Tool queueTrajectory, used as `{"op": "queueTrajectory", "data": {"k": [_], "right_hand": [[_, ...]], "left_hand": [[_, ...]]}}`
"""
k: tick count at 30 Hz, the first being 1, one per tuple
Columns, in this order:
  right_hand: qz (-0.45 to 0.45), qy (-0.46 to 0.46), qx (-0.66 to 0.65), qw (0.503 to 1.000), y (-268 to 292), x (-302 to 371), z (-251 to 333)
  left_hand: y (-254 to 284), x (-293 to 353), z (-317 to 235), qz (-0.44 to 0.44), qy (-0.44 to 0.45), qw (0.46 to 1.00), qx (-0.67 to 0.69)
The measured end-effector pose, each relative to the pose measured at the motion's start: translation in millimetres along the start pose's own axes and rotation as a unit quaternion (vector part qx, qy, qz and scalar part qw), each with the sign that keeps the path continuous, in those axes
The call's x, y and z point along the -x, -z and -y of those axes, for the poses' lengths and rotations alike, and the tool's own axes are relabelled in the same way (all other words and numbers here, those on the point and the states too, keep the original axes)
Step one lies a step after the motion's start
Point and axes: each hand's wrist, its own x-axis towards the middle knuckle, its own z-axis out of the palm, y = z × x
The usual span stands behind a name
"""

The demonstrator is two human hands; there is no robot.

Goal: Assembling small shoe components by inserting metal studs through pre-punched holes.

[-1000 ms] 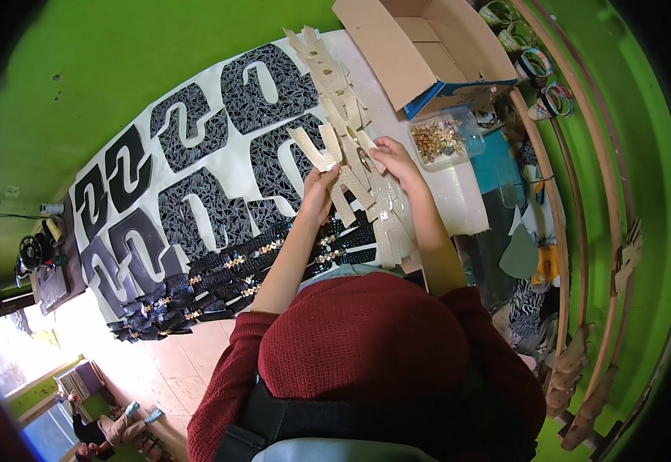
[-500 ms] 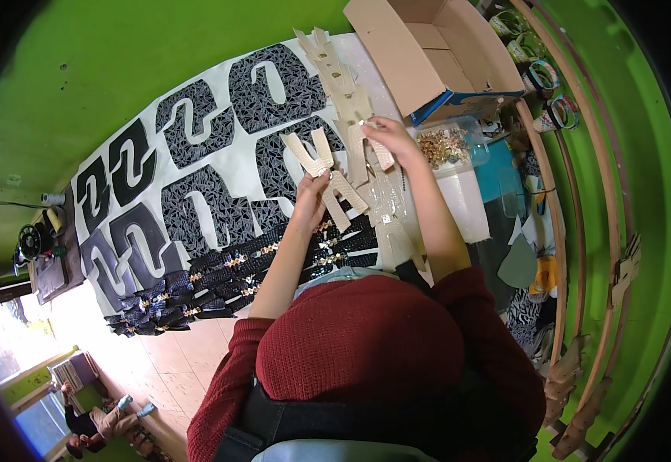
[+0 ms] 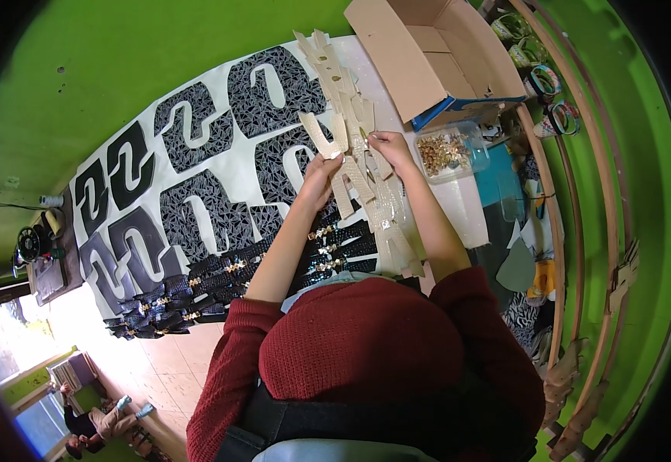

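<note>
My left hand (image 3: 322, 177) is closed on a beige, crocodile-textured strap piece (image 3: 322, 138). This piece is X-shaped, its two upper arms pointing away from me and its lower ones hanging past my fingers. My right hand (image 3: 392, 150) is just right of it, thumb and fingertips pinched together. What sits between those fingertips is too small to make out. Under and around both hands runs a long overlapping row of similar beige strap pieces (image 3: 388, 202), some with small gold-coloured ornaments. A clear plastic tray (image 3: 480, 148) of small gold and brown ornaments stands right of my right hand.
Black patterned cut-outs (image 3: 197, 204) lie on the white table sheet (image 3: 237, 163) to the left. Black strap pieces with gold ornaments (image 3: 232, 266) line the near edge. An open cardboard box (image 3: 397, 58) stands at the far right, beside a wooden rack (image 3: 574, 154). Another person (image 3: 97, 422) is at lower left.
My left hand has moved right and slightly away from me with the strap piece, closer to my right hand. My right hand has shifted slightly nearer, its fingertips still pinched.
</note>
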Motion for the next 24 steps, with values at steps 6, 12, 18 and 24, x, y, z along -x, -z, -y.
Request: {"op": "queueTrajectory", "data": {"k": [6, 12, 18, 24], "right_hand": [[-0.029, 0.054, 0.020, 0.998, -1.5, 4.3, 3.7], [-0.043, 0.081, 0.091, 0.992, -2.3, 6.1, 5.2], [-0.095, 0.090, 0.100, 0.986, -6.2, 8.7, -5.5], [-0.125, 0.091, 0.081, 0.985, -5.5, 9.8, -6.1]], "left_hand": [[-5.3, -8.9, -1.0, 0.018, 0.035, 0.999, -0.036], [2.2, -16.0, 7.8, 0.012, 0.073, 0.995, -0.065], [1.0, -16.3, 10.1, -0.001, 0.073, 0.996, -0.057], [-1.7, -12.7, 9.5, -0.018, 0.067, 0.997, -0.027]]}}
